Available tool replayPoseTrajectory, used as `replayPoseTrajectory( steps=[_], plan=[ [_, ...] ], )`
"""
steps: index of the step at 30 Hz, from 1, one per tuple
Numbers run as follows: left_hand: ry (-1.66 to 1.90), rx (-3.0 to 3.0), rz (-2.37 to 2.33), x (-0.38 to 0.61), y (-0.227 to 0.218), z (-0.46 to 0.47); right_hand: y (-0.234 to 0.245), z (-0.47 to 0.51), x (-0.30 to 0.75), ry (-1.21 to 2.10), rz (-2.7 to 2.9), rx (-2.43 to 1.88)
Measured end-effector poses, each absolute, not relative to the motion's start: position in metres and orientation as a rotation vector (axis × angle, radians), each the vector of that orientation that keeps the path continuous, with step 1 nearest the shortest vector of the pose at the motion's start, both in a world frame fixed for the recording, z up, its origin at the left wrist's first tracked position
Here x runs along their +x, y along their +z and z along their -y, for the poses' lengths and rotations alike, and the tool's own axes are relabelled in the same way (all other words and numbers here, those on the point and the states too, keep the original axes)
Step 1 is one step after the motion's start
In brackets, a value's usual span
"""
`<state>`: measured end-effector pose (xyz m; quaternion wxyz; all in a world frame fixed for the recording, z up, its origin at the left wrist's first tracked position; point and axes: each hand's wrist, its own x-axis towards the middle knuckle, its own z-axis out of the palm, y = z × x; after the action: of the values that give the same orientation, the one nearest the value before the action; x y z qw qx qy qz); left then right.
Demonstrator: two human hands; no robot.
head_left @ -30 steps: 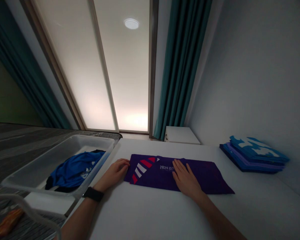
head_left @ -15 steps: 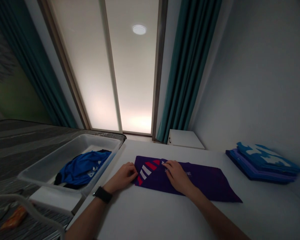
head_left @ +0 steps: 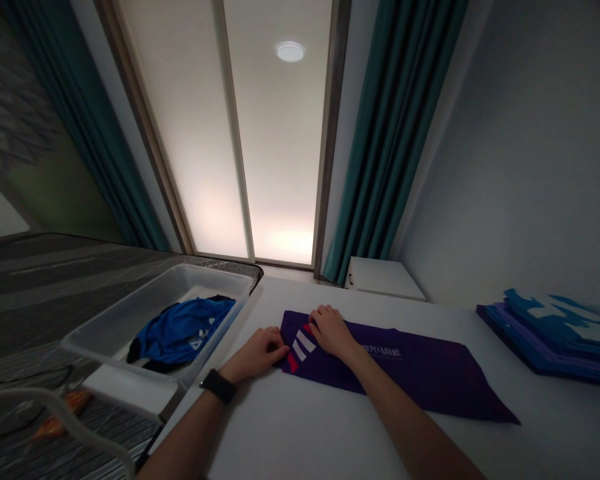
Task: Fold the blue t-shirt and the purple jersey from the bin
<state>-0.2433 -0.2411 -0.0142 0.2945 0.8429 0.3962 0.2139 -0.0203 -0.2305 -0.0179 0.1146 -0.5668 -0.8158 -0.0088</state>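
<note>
A dark purple shirt (head_left: 420, 367), folded into a long flat strip, lies across the white table in front of me. It bears red and white slanted stripes near its left end and small white lettering further right. My left hand (head_left: 261, 355), with a dark watch on the wrist, has its thumb and fingers closed together at the strip's left edge. Over the stripes, near the far edge, my right hand (head_left: 331, 331) bends its fingers down onto the cloth; the fingertips are partly hidden. Its forearm crosses over the strip.
To the left stands a clear plastic bin (head_left: 100, 323) holding a blue and black garment (head_left: 180, 330). A stack of folded blue and purple clothes (head_left: 555, 333) lies at the table's right side. Beyond the table (head_left: 290, 427) is a small white cabinet (head_left: 385, 277). A pale curved bar (head_left: 75, 420) shows lower left.
My right hand has slid left along the shirt onto the stripes, uncovering the white lettering. My left hand stays at the left edge. The whole view has shifted slightly.
</note>
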Motion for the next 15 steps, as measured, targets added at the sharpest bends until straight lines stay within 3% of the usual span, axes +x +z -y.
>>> replayPoseTrajectory(
  steps=[15],
  plan=[
    [0.533,2.385,-1.102,-0.2420,-0.0187,0.2410,-0.0176,0.2252,-0.0167,-0.058,2.331,-1.714]
  ],
)
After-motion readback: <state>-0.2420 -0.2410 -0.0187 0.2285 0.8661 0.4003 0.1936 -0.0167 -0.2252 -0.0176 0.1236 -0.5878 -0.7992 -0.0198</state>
